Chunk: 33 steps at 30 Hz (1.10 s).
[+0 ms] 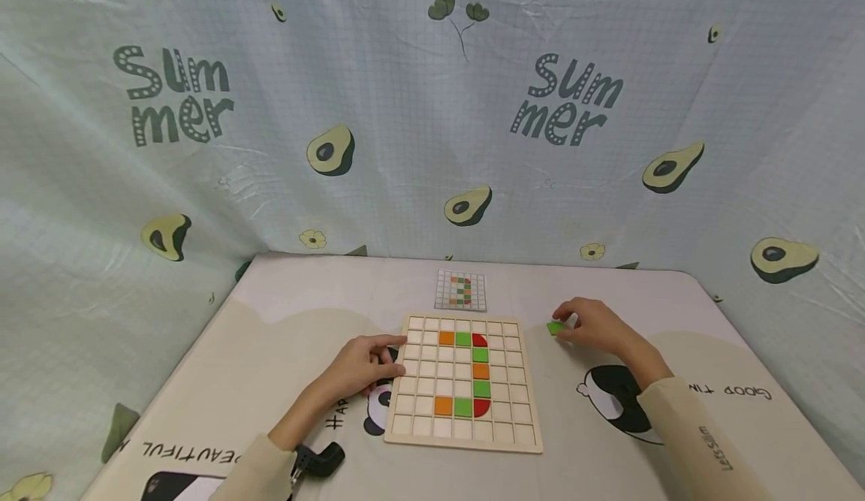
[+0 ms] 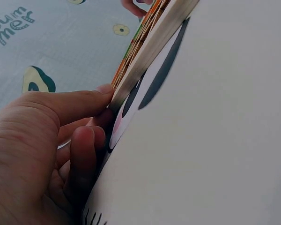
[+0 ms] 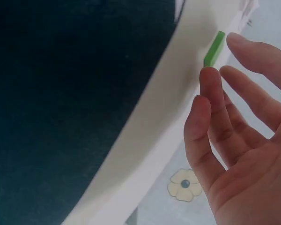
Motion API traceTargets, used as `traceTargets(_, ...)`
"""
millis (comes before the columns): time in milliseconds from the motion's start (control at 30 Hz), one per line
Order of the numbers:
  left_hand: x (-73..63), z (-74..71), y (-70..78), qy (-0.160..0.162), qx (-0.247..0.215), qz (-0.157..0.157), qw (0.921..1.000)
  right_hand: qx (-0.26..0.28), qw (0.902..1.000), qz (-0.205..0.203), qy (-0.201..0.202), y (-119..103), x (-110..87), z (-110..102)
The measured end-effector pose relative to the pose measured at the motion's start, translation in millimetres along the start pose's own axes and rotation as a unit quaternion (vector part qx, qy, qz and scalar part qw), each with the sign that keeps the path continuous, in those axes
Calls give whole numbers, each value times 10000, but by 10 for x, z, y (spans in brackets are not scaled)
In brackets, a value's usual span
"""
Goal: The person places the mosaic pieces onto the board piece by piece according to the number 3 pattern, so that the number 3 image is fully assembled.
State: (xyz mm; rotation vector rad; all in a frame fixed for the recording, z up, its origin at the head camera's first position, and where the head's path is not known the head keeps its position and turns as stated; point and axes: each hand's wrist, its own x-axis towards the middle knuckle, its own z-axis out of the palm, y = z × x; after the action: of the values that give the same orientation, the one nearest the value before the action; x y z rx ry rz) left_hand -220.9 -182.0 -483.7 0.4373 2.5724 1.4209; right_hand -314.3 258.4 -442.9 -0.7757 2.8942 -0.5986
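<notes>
A wooden grid board lies on the table, with orange, green and red tiles in a bracket-like shape. My left hand rests at the board's left edge, its thumb and forefinger stretched to the rim. In the left wrist view, a fingertip touches the wooden edge while the other fingers bend below. Right of the board, my right hand pinches a small green square tile at its fingertips. The right wrist view shows this green tile edge-on between two fingertips; whether it touches the table, I cannot tell.
Behind the board lies a small printed pattern card with a similar coloured figure. A black curved object sits by the left sleeve. The tablecloth carries panda drawings and lettering. A printed curtain hangs behind the table.
</notes>
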Motion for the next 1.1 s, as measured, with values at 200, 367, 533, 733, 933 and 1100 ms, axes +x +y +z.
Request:
traceTargets(200,-14,-1,-1,27,16,-37,10000,-83,9998,-123,117,49,27,71)
traceTargets(367,-14,0,-4,38,20,-20,10000,69,9998,-165,116,43,31,86)
traceTargets(533,-12,6,-3,44,82,-31,10000,80,9997,-184,136,60,30,95)
traceTargets(733,-10,13,-6,63,98,-49,9999,67,9998,-139,98,53,33,93)
traceTargets(933,-7,13,-14,53,67,-50,10000,81,10000,-26,6,28,39,90)
traceTargets(1100,4,14,-31,42,90,5,10000,35,10000,4,-23,29,37,95)
